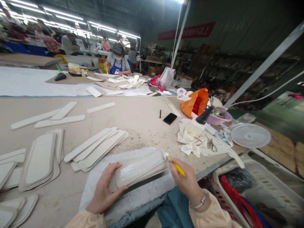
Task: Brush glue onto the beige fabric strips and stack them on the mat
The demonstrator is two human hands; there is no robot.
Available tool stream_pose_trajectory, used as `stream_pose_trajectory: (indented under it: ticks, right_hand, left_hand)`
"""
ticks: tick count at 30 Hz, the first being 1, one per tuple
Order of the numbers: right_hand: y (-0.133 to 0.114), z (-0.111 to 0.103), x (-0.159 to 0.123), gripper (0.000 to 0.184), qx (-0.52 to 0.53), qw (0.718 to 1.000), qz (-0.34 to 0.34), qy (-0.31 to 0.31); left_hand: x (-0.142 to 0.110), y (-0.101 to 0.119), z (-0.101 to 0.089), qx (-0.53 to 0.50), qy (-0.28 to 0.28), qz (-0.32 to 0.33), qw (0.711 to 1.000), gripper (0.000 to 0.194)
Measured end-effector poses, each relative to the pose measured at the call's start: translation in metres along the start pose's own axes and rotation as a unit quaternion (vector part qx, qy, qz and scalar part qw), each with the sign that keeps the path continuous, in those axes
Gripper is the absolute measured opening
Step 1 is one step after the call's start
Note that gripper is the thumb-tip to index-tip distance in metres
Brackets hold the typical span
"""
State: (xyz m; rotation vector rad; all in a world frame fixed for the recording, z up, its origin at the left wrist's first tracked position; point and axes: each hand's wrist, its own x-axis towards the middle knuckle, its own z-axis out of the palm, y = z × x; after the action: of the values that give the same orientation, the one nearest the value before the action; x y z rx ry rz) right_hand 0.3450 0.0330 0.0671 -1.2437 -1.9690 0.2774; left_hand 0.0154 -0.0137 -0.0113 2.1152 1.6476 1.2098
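My left hand [104, 186] lies with fingers spread on the near end of a stack of cream oblong pieces [140, 167], holding it down. The top piece looks wet and glossy. My right hand [187, 180] is closed on a yellow-handled brush [177, 167], whose white tip touches the stack's far end. The stack rests on a pale sheet [142, 193] at the table's front edge.
More cream pieces lie fanned [99, 147] and stacked [40, 161] to the left. A black phone [170, 118], rags, scissors [211, 144], a glue bottle [201, 120], a fan [250, 135] and an orange bag [196, 102] are to the right. A white basket [256, 190] stands beside the table. A person works at the far end.
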Motion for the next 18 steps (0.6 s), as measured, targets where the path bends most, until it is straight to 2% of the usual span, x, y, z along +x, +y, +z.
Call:
stream_pose_trajectory:
  ticks: [3,6,9,12,15,18]
  right_hand:
    - [-0.029,0.010,-0.010,0.021,0.000,0.994,-0.094,-0.051]
    - [-0.043,0.011,-0.011,0.024,0.066,0.988,-0.109,-0.084]
    - [-0.028,0.009,-0.001,0.020,0.053,0.996,-0.067,-0.016]
    - [-0.002,0.013,0.012,0.017,-0.046,0.997,-0.055,0.023]
    - [0.004,0.025,0.017,0.017,-0.109,0.992,-0.068,-0.015]
    - [-0.019,0.038,0.011,0.019,-0.095,0.987,-0.111,-0.068]
  left_hand:
    - [0.000,0.000,0.000,-0.004,-0.002,-0.001,1.000,0.074]
    - [0.000,0.000,0.000,-0.006,0.002,0.000,1.000,0.075]
    - [0.000,0.000,0.001,-0.002,0.003,0.000,1.000,0.074]
    - [-0.001,-0.001,0.001,-0.001,0.003,-0.004,1.000,0.073]
    - [-0.001,-0.001,0.001,0.001,0.002,-0.005,1.000,0.073]
    - [-0.001,-0.001,0.001,0.000,-0.002,-0.003,1.000,0.074]
